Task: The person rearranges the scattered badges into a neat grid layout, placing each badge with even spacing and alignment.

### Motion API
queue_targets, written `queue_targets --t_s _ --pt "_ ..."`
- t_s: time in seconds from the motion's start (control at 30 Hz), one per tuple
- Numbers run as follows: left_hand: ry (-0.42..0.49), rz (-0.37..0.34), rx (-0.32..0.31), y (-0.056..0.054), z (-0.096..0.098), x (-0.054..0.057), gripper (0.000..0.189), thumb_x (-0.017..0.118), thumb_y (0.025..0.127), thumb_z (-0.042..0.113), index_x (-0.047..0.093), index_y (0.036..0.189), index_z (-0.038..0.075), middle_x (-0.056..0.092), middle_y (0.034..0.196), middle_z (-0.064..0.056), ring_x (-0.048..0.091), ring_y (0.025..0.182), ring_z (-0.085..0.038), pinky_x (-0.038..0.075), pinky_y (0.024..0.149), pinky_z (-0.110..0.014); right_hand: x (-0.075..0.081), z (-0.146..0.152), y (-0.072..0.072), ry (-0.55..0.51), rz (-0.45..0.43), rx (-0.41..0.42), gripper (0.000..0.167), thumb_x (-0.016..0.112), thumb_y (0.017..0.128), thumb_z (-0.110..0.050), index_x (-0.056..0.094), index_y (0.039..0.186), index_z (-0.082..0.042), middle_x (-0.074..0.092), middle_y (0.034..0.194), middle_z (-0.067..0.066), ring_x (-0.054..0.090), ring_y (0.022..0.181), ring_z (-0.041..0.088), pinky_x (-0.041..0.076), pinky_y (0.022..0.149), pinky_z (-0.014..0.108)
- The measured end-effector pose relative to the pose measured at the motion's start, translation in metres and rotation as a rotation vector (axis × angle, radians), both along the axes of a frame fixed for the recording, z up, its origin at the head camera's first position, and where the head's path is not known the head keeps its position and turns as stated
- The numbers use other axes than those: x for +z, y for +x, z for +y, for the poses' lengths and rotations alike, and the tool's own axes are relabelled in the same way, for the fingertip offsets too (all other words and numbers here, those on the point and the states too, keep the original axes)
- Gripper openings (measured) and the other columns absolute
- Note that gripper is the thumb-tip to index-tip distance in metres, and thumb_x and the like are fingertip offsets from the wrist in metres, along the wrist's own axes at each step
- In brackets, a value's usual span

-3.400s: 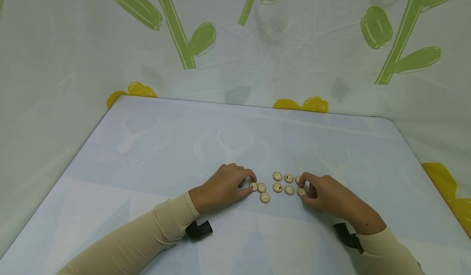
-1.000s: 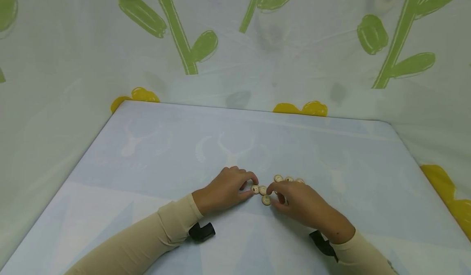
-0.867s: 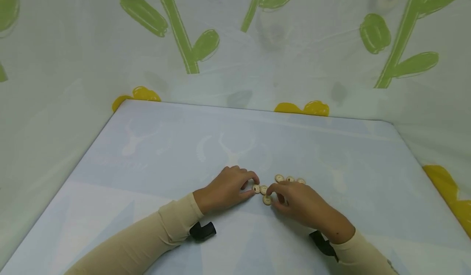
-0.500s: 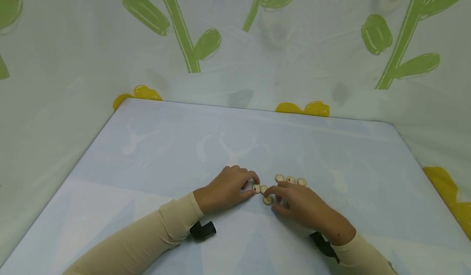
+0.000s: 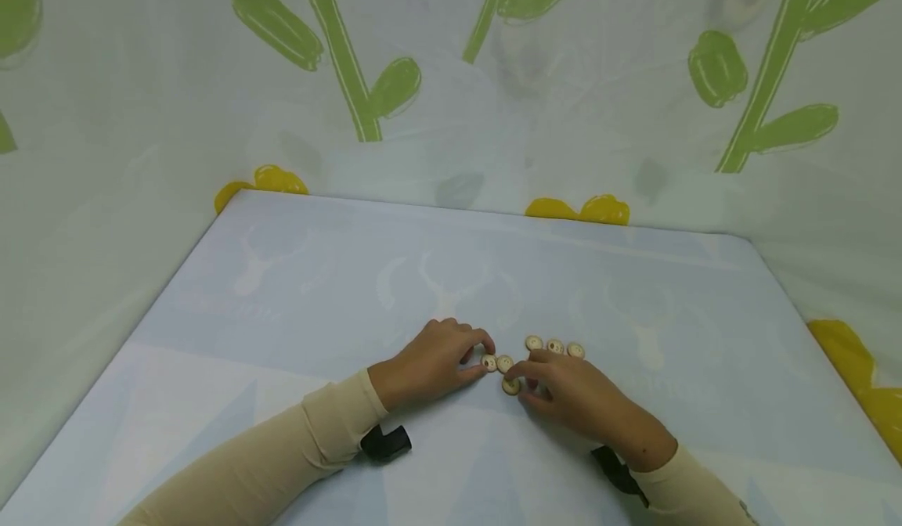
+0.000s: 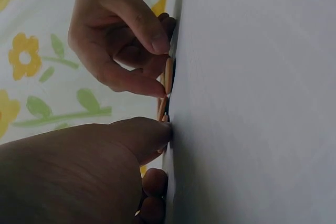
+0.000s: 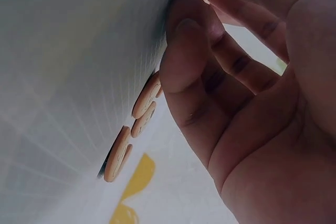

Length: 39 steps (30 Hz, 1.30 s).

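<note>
Small round wooden buttons lie on the table. In the head view my left hand (image 5: 433, 362) pinches the leftmost button (image 5: 489, 363) between thumb and index finger, keeping it against the table. A second button (image 5: 505, 364) lies close beside it on the right. My right hand (image 5: 585, 397) has its index fingertip and thumb at the lower button (image 5: 510, 386), just below those two. The left wrist view shows that button (image 6: 168, 76) on edge between the right thumb and index finger. In the right wrist view the fingers hide it.
Behind the right hand runs a row with a left button (image 5: 534, 343), a middle button (image 5: 555, 347) and a right button (image 5: 575, 351); the hand covers the spot in front. The pale blue table (image 5: 338, 275) meets a leaf-patterned cloth (image 5: 451, 119) at its back edge.
My right hand has come left from the right end of the button rows, and its index finger has slid down onto the lower button. The left hand stays at its button.
</note>
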<state>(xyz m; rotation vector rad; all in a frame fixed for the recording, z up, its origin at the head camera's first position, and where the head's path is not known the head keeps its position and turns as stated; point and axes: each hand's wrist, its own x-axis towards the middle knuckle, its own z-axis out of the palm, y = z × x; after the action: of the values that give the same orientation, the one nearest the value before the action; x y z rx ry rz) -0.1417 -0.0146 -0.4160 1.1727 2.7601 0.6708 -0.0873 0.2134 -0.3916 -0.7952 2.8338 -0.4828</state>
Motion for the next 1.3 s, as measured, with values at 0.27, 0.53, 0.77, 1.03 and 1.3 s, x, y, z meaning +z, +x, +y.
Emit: queue_targets --t_s 0.27,0.53,0.77,1.03,1.3 --pt "0.008 0.0 -0.005 0.0005 0.0 0.0009 0.019 0.073 0.091 0.031 0.07 0.109 0.025 0.052 0.071 0.012 0.046 0.072 -0.006 0.037 0.07 -0.027 -0.0013 -0.0004 -0.0008 0.005 0.003 -0.009 0.016 0.075 0.088 -0.016 0.074 0.103 -0.023 0.061 0.085 -0.011 0.048 0.067 -0.003 0.044 0.061 0.019" --pt "0.022 0.016 -0.002 -0.0001 -0.0001 0.0008 0.019 0.073 0.091 0.03 0.07 0.108 0.024 0.053 0.072 0.011 0.047 0.073 -0.008 0.038 0.071 -0.027 -0.0015 0.0007 -0.001 -0.002 0.029 -0.009 0.014 0.075 0.088 -0.016 0.072 0.1 -0.022 0.058 0.083 -0.012 0.047 0.069 -0.001 0.042 0.06 0.02" --pt "0.016 0.017 -0.007 0.0014 -0.0003 -0.0014 0.019 0.074 0.091 0.03 0.071 0.108 0.024 0.053 0.072 0.011 0.046 0.072 -0.007 0.037 0.07 -0.027 -0.0032 0.0005 0.0004 -0.012 -0.004 -0.014 0.015 0.075 0.088 -0.02 0.071 0.102 -0.023 0.056 0.082 -0.013 0.047 0.07 -0.001 0.042 0.061 0.02" --pt "0.021 0.017 -0.007 0.0022 0.0003 -0.0018 0.019 0.074 0.091 0.031 0.071 0.108 0.024 0.053 0.071 0.011 0.046 0.071 -0.007 0.038 0.07 -0.027 -0.0047 0.0004 0.0015 0.001 -0.002 0.0 0.017 0.076 0.088 -0.021 0.072 0.104 -0.022 0.059 0.084 -0.013 0.05 0.072 -0.001 0.044 0.063 0.021" --pt "0.016 0.024 0.0 0.0028 0.001 -0.002 0.02 0.074 0.091 0.031 0.07 0.109 0.024 0.052 0.071 0.011 0.046 0.072 -0.007 0.038 0.071 -0.027 -0.0059 0.001 0.0021 0.001 0.027 0.005 0.016 0.078 0.086 -0.022 0.072 0.101 -0.022 0.057 0.083 -0.013 0.049 0.07 -0.002 0.044 0.062 0.02"
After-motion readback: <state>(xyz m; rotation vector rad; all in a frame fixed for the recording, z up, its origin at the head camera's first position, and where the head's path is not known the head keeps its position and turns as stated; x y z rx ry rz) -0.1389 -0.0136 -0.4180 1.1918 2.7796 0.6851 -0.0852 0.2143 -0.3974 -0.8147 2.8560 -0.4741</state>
